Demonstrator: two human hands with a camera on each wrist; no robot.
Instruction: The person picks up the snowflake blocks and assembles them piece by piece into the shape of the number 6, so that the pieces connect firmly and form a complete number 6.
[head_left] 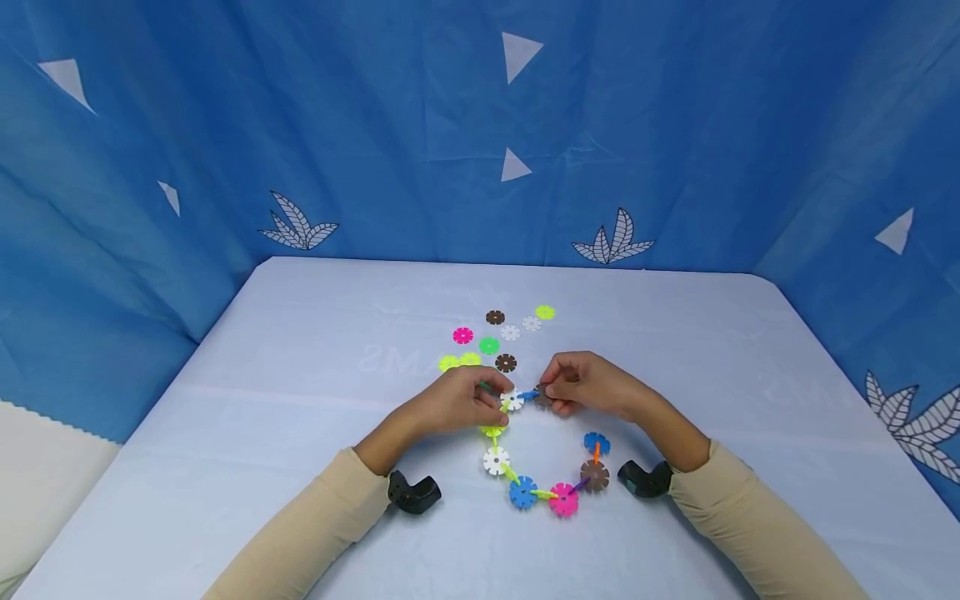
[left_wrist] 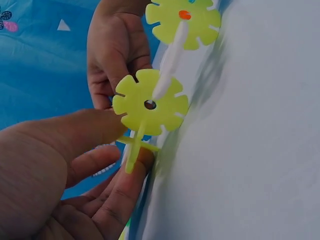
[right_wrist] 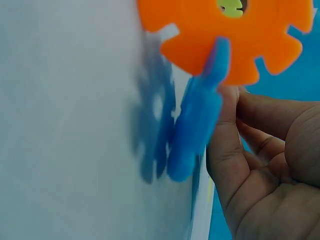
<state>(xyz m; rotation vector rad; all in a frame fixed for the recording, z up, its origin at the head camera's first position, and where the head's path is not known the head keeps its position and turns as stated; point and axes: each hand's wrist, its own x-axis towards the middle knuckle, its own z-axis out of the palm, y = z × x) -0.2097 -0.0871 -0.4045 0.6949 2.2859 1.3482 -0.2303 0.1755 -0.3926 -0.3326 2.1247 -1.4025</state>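
Note:
Notched plastic snowflake discs form a curved chain over the table. My left hand [head_left: 459, 402] pinches a white disc [head_left: 512, 402] near the chain's far end. A brown disc [head_left: 542, 399] is between the thumb and fingers of my right hand [head_left: 596, 386]. Between those two discs sits a blue disc [head_left: 528, 395]. Yellow-green discs [left_wrist: 150, 95] hang close to the left fingers in the left wrist view. The chain curves through a pink disc [head_left: 564, 501] to a blue end disc [head_left: 597, 442], joined to an orange disc [right_wrist: 230, 50] near the right wrist.
Loose discs lie beyond the hands, among them a pink one [head_left: 462, 335], a green one [head_left: 489, 345] and a brown one [head_left: 506, 363]. A white cloth covers the table [head_left: 300, 350]. Blue curtain [head_left: 420, 125] hangs behind. Black wrist devices [head_left: 415, 493] sit at both cuffs.

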